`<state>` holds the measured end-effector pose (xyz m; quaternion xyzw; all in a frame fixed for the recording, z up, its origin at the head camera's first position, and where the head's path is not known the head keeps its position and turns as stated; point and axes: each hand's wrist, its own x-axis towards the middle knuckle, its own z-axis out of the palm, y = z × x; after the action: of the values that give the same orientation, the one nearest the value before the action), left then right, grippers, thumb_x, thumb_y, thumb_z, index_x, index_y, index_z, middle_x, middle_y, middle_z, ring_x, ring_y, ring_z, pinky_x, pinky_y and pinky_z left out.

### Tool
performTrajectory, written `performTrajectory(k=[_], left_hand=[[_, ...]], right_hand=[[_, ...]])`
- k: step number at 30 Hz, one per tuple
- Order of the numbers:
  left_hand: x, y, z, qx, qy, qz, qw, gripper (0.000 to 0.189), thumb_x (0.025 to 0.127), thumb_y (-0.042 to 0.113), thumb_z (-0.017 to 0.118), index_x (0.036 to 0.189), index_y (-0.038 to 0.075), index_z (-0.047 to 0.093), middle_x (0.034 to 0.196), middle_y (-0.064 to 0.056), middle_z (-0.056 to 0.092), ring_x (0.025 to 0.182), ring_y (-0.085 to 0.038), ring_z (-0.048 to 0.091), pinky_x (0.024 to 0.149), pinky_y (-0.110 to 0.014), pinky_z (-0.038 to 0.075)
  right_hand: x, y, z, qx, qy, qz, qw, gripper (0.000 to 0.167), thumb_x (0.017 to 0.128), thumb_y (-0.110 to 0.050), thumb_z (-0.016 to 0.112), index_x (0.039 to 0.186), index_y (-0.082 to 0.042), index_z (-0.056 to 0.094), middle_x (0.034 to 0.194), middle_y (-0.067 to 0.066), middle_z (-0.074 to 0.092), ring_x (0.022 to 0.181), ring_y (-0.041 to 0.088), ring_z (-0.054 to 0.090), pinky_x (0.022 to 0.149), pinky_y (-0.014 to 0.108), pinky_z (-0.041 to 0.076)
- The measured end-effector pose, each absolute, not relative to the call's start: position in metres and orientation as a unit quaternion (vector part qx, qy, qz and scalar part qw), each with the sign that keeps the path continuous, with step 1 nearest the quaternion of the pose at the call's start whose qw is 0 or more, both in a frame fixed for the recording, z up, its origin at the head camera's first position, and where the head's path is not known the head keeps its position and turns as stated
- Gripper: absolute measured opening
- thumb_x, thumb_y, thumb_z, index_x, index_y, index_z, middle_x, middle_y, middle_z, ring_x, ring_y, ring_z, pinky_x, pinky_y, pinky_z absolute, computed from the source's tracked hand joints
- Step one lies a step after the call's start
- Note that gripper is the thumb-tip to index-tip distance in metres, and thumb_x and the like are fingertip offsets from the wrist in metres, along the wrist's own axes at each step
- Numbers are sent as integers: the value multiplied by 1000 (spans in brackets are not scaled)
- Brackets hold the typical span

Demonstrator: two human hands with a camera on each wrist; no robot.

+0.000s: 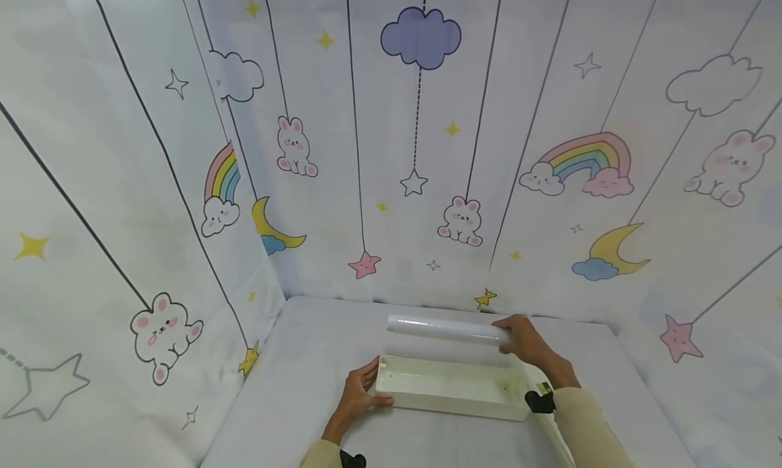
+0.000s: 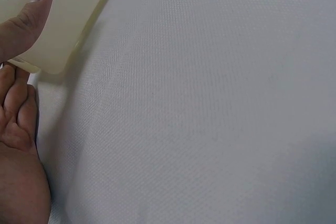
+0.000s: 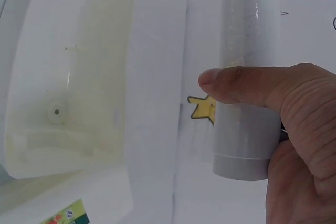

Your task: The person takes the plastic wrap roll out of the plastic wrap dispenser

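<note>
A long roll of clear cling film (image 1: pixel 440 329) is held by its right end in my right hand (image 1: pixel 527 340), above and behind the box in the head view. In the right wrist view the thumb lies across the roll (image 3: pixel 244 135) near its end; the other fingers are mostly hidden. My left hand (image 1: pixel 357 394) grips the left end of a cream plastic box (image 1: pixel 452 404), long and open-topped. Seen from the left wrist, the thumb presses on the box wall (image 2: pixel 68 19) with the fingers curled at the end. The box's inside shows bare.
A long cream lid (image 1: pixel 552 433) with a green label lies at the box's right end, partly under my right forearm. White cloth covers the table (image 1: pixel 293 366). Behind it and at both sides stand white printed curtains (image 1: pixel 403 230).
</note>
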<state>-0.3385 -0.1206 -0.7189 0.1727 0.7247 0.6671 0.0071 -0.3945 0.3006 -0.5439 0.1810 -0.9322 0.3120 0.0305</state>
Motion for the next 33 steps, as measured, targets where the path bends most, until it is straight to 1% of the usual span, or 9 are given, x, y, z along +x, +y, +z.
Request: performTrajectory(k=[8,13,17,18,20,24,25,27,33], left_hand=[[-339,-121,-721,175,718,674,7,113,72,16,104,162,-11,41,161,-32,51,149,-31,59,117,-12,47],[-338,-121,-720,194,722,664,-8,111,74,15,103,160,-16,39,159,-35,50,149,-40,58,118,-17,49],[-337,-121,-717,179,722,669,7,111,75,13,102,161,-15,38,161,-33,49,150,-46,54,119,-18,49],[-338,-121,-718,169,717,676,16,113,74,15,103,162,-12,38,163,-30,50,151,-41,55,119,-16,48],[-338,-121,-718,158,714,682,26,113,74,16,103,163,-10,39,164,-27,51,152,-40,54,119,-15,47],[-337,-122,-716,171,720,673,14,111,74,15,103,162,-11,40,162,-30,51,150,-41,56,119,-18,49],[-336,-121,-714,173,723,668,10,110,75,13,102,162,-13,40,161,-32,51,149,-46,54,120,-21,50],[-334,-120,-711,182,729,660,1,108,75,10,102,160,-15,39,160,-35,50,148,-48,55,122,-27,50],[-333,-119,-708,181,730,659,0,108,75,5,101,160,-17,38,160,-35,49,149,-50,53,123,-32,50]], right_hand=[[-397,303,-556,164,-934,315,31,52,71,12,83,122,16,75,119,30,73,109,44,69,99,66,59],[-399,304,-561,161,-933,319,33,52,70,12,82,122,16,75,119,31,73,109,44,69,99,65,59],[-400,303,-563,165,-931,325,28,52,70,12,83,121,16,75,120,30,72,109,43,69,98,64,59],[-400,303,-563,166,-931,324,27,52,70,12,83,120,16,75,119,30,73,109,43,69,98,64,59],[-401,303,-563,170,-932,320,26,51,70,12,84,120,16,75,117,28,73,108,41,69,97,63,59],[-404,302,-564,175,-934,310,32,52,69,11,85,120,15,76,115,26,74,106,38,68,96,59,59],[-405,302,-564,179,-934,307,34,52,69,10,85,120,15,76,114,26,75,105,38,68,95,57,59],[-406,302,-564,181,-934,306,38,51,68,10,86,119,14,77,113,25,75,104,37,68,94,55,59],[-410,301,-567,174,-932,315,32,51,67,12,85,118,13,77,112,24,75,104,36,67,94,54,58]])
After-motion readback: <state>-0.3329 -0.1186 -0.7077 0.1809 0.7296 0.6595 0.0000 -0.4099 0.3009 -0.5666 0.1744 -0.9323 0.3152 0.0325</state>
